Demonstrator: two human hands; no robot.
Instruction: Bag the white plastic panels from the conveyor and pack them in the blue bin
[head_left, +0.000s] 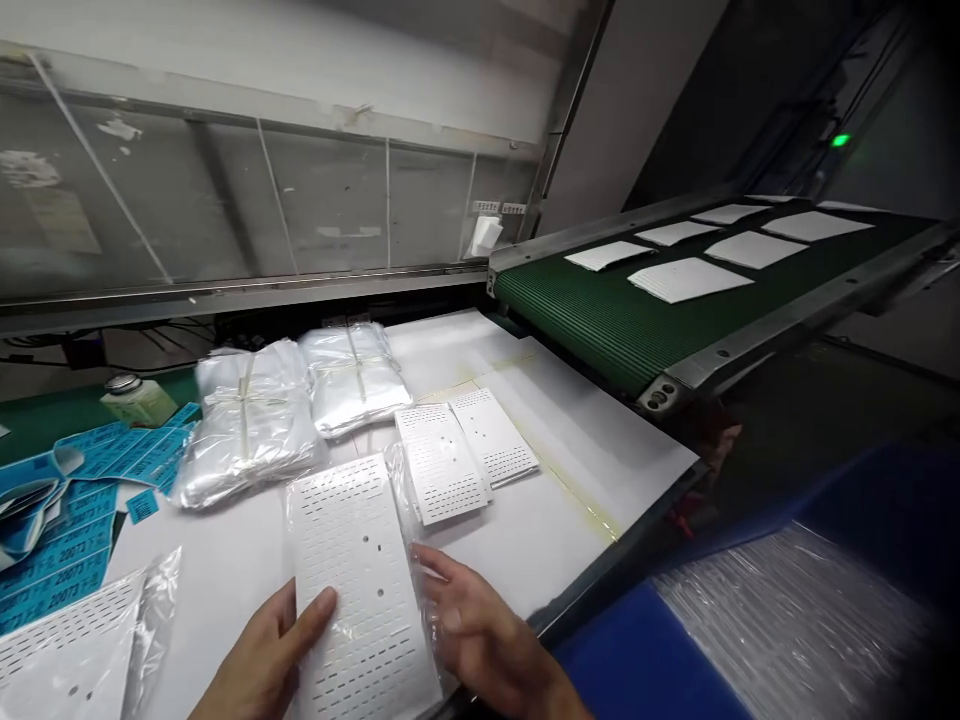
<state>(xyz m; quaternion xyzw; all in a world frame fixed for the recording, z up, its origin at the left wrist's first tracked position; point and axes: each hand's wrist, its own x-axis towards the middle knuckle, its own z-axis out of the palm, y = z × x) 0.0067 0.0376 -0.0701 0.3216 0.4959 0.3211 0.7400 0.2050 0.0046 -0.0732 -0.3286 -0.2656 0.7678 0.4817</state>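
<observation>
My left hand [270,655] grips the lower left edge of a white perforated sheet [360,580] that sits in a clear plastic bag, thumb on top. My right hand [480,630] holds the bag's right side with fingers curled against the clear film. The sheet rests near the front of the white table [570,480]. Two more bagged perforated sheets [465,455] lie just beyond it, side by side.
Two tied bundles of clear bags [300,405] lie at the table's back left. Blue labels [82,510] and a small bottle [135,397] sit at far left. Another bagged sheet [67,650] lies at lower left. A green conveyor [600,315] carries several white sheets at right. Blue bin [787,610] below right.
</observation>
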